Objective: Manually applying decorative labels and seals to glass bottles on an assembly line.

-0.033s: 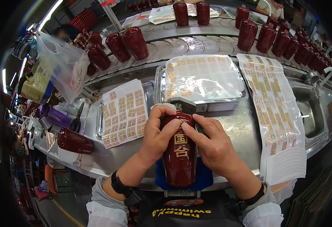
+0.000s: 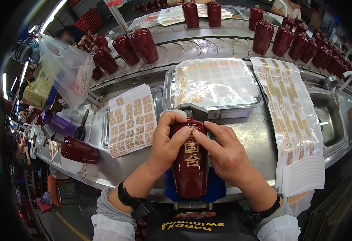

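A dark red glazed bottle (image 2: 190, 180) with gold characters down its front lies in front of me on a blue cloth (image 2: 216, 186), its neck pointing away. My left hand (image 2: 164, 140) wraps the bottle's left shoulder, thumb pressed on the front just above the characters. From the right, my right hand (image 2: 226, 152) grips the other shoulder, and its thumb meets the left one on a small gold mark (image 2: 192, 129). The thumbs partly cover that mark. Some white material (image 2: 177, 113) shows beside my left fingers, near the neck.
Sheets of gold decals lie left (image 2: 131, 120) and right (image 2: 286, 112); another sheet (image 2: 214, 82) covers a metal tray. One red bottle (image 2: 79, 150) rests on its side at left. Beyond, a curved conveyor (image 2: 184, 50) carries several bottles. A sink (image 2: 328, 120) is at right.
Some bottles on the conveyor have shifted very slightly, the farther ones to the left and the nearer left ones to the right. My hands and the held bottle look unmoved.
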Demonstrator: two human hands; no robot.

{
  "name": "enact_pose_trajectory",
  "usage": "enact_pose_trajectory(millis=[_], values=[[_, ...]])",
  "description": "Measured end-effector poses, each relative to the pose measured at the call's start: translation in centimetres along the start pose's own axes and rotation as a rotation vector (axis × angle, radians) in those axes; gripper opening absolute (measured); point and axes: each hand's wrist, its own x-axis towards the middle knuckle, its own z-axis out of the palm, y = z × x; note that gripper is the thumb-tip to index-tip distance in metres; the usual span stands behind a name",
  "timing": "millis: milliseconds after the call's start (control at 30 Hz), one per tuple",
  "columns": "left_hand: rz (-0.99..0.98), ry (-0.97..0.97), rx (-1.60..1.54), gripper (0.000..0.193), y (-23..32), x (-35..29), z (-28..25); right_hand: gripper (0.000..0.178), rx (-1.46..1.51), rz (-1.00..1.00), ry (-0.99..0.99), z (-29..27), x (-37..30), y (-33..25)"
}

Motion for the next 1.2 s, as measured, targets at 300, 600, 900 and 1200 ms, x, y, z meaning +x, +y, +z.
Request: enact_pose_trajectory(millis=[300,600,900,1200], values=[[-0.105,-0.028,0.03,0.016,0.5,0.45,-0.11,0.059,0.056,0.035,0.013,-0.02,-0.13,0.05],[-0.116,-0.008,-0.088,0.014,0.4,0.65,-0.21,0.06,0.072,0.028,-0.006,-0.06,-0.03,0.06],[-0.077,-0.015,0.08,0.013,0.07,0.72,-0.18,0.06,0.064,0.018,0.001,-0.01,-0.04,0.18],[-0.128,-0.019,-0.044,0.012,0.32,0.76,-0.2,0.059,0.066,0.031,-0.005,-0.16,0.03,0.01]])
